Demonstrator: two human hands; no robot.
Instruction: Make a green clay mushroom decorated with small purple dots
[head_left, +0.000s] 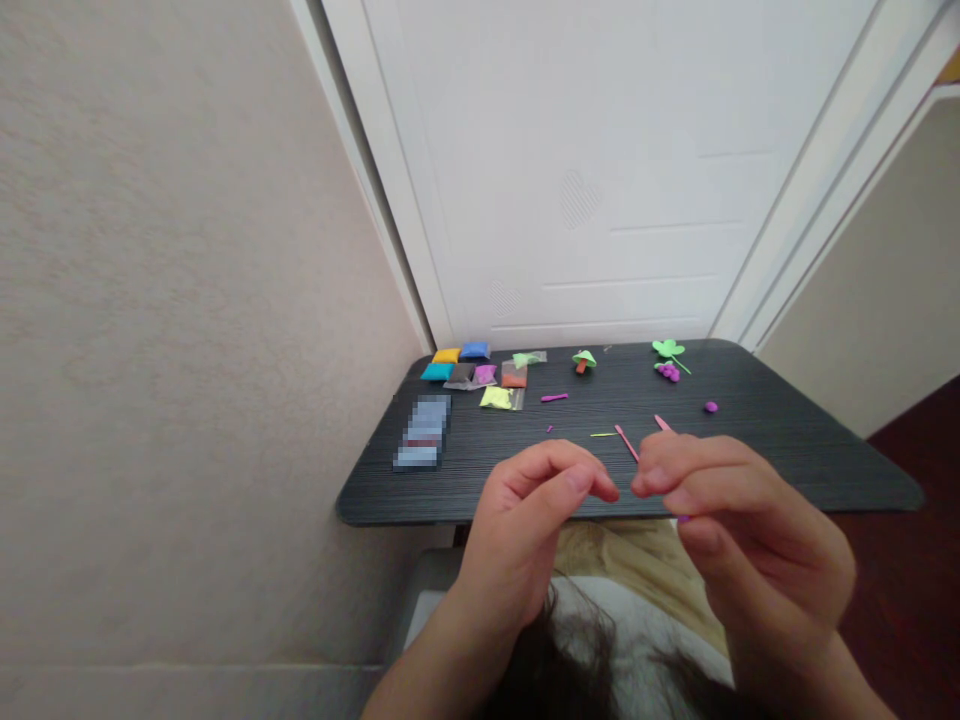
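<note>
My right hand (757, 530) is raised over the table's near edge, thumb and forefinger pinched on a small purple clay piece (683, 518), mostly hidden by the fingers. Opposite it, my left hand (536, 510) is curled with the thumb against the forefinger; nothing shows in it. The fingertips of the two hands are apart. Just beyond them lie two pink modelling tools (627, 443), a thin yellow-green strip (603, 435) and a tiny purple bit (549, 429). A purple ball (711, 407) sits to the right, with a purple cluster (670, 373) and a green leaf shape (667, 349) behind.
On the dark table (480, 490), several clay packets (498, 398) lie at the back left, near a pixelated flat object (424, 432). A purple stick (554, 398) and a green-capped mushroom figure (584, 361) are farther back. A white door (585, 150) stands behind; a wall (187, 350) is left.
</note>
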